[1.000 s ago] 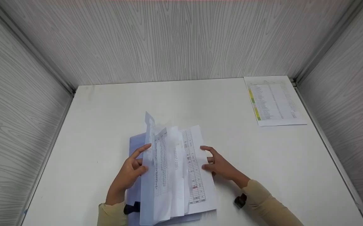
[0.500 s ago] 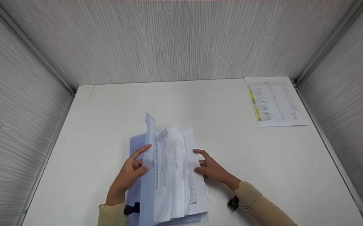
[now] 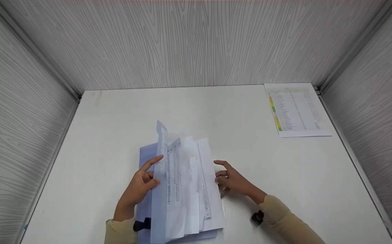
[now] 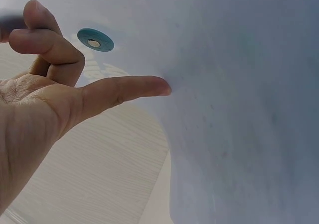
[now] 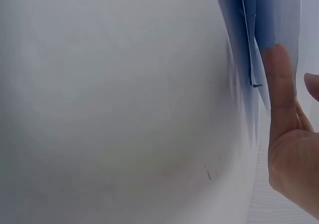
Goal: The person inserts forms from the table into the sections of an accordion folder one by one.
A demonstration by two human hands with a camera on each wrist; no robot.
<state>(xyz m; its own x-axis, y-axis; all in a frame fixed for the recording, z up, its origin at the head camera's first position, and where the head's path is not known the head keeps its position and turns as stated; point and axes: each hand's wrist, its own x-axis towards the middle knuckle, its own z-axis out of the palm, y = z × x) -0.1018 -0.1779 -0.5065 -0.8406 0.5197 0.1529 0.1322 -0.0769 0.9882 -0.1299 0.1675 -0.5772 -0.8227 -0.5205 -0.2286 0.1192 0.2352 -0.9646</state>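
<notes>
A pale blue plastic document folder (image 3: 158, 206) stands partly opened at the front, its cover raised. Printed paper sheets (image 3: 213, 200) fan out inside it, resting on the lower cover. My left hand (image 3: 138, 186) lies against the raised cover, index finger and thumb touching it. In the left wrist view the straight thumb presses the cover, below a teal snap button (image 4: 95, 40); other fingers are bent. Beside the sheets' right edge is my right hand (image 3: 235, 181), its fingers spread and gently bent, gripping nothing visible. Whether a fingertip still touches the edge I cannot tell.
The white table (image 3: 114, 118) carries another printed sheet (image 3: 296, 110) with yellow and green marks at the back right. Grey wood-grain panels (image 3: 196, 44) enclose the table at the back and both sides.
The rightmost sheet has slid left, further under the other papers. My right hand moved left with it, then drew back slightly to the right. My left hand keeps its place.
</notes>
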